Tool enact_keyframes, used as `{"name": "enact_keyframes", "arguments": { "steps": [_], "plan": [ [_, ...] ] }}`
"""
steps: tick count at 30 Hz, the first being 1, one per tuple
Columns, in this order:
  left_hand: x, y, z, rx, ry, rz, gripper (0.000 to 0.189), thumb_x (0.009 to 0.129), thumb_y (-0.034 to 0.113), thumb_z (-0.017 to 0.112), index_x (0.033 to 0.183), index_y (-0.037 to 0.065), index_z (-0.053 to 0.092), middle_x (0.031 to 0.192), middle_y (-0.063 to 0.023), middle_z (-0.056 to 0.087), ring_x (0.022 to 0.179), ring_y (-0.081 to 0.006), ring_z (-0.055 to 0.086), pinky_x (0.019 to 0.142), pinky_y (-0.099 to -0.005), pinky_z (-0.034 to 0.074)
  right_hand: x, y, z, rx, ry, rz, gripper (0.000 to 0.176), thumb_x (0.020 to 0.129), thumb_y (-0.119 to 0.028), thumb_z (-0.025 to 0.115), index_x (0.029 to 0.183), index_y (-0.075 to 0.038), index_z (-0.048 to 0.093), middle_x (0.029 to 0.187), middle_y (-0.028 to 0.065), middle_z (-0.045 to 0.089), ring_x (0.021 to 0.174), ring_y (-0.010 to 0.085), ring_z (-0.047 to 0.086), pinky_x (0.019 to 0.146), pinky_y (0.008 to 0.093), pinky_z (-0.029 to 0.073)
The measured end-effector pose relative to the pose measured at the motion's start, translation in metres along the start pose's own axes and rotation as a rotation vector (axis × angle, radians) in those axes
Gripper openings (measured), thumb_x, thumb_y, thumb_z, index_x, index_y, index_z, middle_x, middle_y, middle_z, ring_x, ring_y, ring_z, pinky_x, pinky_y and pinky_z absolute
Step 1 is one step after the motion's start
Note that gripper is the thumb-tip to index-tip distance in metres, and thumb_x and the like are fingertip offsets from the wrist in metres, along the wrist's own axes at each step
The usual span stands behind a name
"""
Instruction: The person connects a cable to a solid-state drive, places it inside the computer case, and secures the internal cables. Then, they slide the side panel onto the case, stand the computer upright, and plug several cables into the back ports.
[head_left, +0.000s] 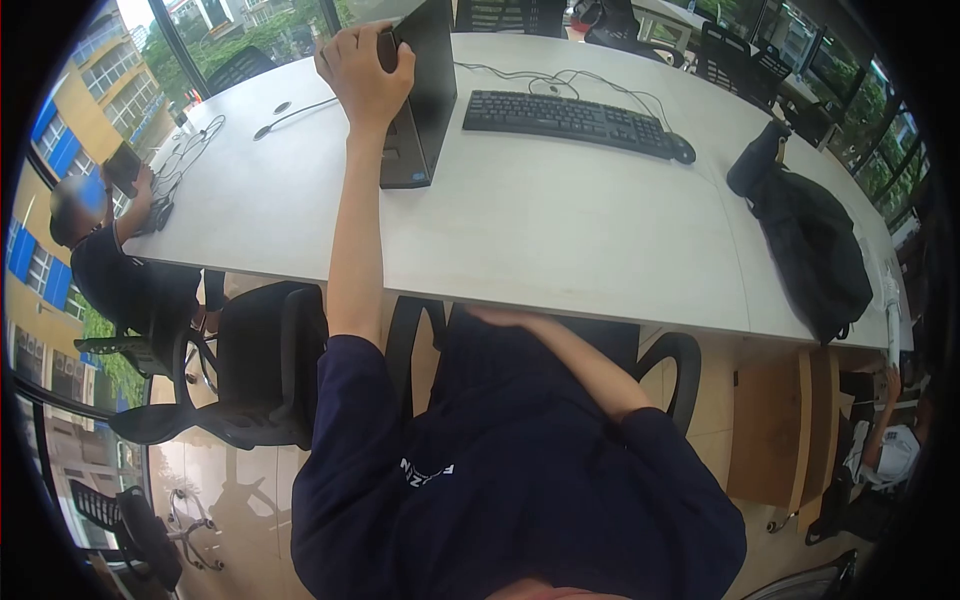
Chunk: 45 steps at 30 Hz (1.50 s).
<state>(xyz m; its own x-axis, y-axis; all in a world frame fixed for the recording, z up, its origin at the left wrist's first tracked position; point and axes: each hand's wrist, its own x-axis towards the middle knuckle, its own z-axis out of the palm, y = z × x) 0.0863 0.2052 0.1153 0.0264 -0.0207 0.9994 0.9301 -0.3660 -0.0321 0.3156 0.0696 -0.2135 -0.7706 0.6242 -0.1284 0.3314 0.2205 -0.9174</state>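
Note:
My left hand (365,70) reaches far across the white table (560,230) and grips the upper edge of a black computer case (425,90), fingers wrapped over its corner. The case stands upright near the table's far side. My right arm is bent close to my body, and my right hand (497,318) sits at the near table edge, mostly tucked under it, so its fingers are hidden. I wear a dark navy top.
A black keyboard (570,120) and mouse (683,150) lie right of the case, with cables trailing behind. A black bag (810,250) rests on the table's right end. A seated person (110,260) at the left holds a phone. Black office chairs (260,360) stand under the table.

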Motion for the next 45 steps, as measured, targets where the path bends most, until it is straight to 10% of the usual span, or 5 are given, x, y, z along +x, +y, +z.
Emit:
{"name": "enact_keyframes", "arguments": {
  "steps": [13,15,24,27,45],
  "plan": [
    [0.000,0.007,-0.008,-0.030,-0.080,-0.055,0.036,0.080,0.024,0.075,0.114,0.016,0.068,0.114,-0.0032,0.058,0.118,-0.0270,0.049,0.114,-0.0510,0.028,-0.230,-0.323,-0.024,0.202,0.172,-2.052,0.031,0.089,-0.015,0.068,0.062,-0.004,0.059,0.065,0.0148,0.061,0.054,0.0261,0.061,0.065,0.0352,0.055],
    [0.002,0.009,-0.011,-0.013,-0.092,-0.046,0.036,0.080,0.024,0.075,0.114,0.016,0.068,0.114,-0.0033,0.058,0.118,-0.0271,0.049,0.114,-0.0509,0.028,-0.241,-0.366,-0.043,-0.259,-0.083,-2.348,0.015,0.101,-0.013,0.061,0.102,0.000,0.069,0.104,0.0105,0.074,0.097,0.0175,0.069,0.100,0.0311,0.054],
    [0.003,0.007,-0.010,-0.034,-0.105,-0.052,0.037,0.079,0.023,0.075,0.114,0.014,0.068,0.116,-0.0046,0.057,0.119,-0.0285,0.050,0.113,-0.0510,0.029,-0.273,-0.364,-0.001,-0.775,1.522,-2.125,0.029,0.105,-0.016,0.059,0.126,0.003,0.064,0.137,0.0158,0.064,0.126,0.0199,0.058,0.106,0.0324,0.050],
    [0.004,0.008,-0.008,-0.029,-0.102,-0.063,0.037,0.079,0.024,0.075,0.115,0.015,0.069,0.116,-0.0058,0.058,0.120,-0.0294,0.050,0.113,-0.0503,0.029,-0.247,-0.379,0.004,-0.118,0.459,-2.230,0.025,0.105,-0.012,0.058,0.125,0.001,0.065,0.135,0.0129,0.065,0.122,0.0193,0.060,0.106,0.0370,0.050],
    [0.000,0.007,-0.005,-0.020,-0.073,-0.061,0.036,0.079,0.024,0.074,0.113,0.015,0.068,0.114,-0.0062,0.057,0.120,-0.0295,0.048,0.113,-0.0523,0.027,-0.259,-0.365,0.006,-0.191,0.446,-2.054,0.032,0.110,-0.016,0.047,0.132,0.002,0.063,0.139,0.0111,0.063,0.134,0.0232,0.053,0.117,0.0436,0.041]
  ]
}}
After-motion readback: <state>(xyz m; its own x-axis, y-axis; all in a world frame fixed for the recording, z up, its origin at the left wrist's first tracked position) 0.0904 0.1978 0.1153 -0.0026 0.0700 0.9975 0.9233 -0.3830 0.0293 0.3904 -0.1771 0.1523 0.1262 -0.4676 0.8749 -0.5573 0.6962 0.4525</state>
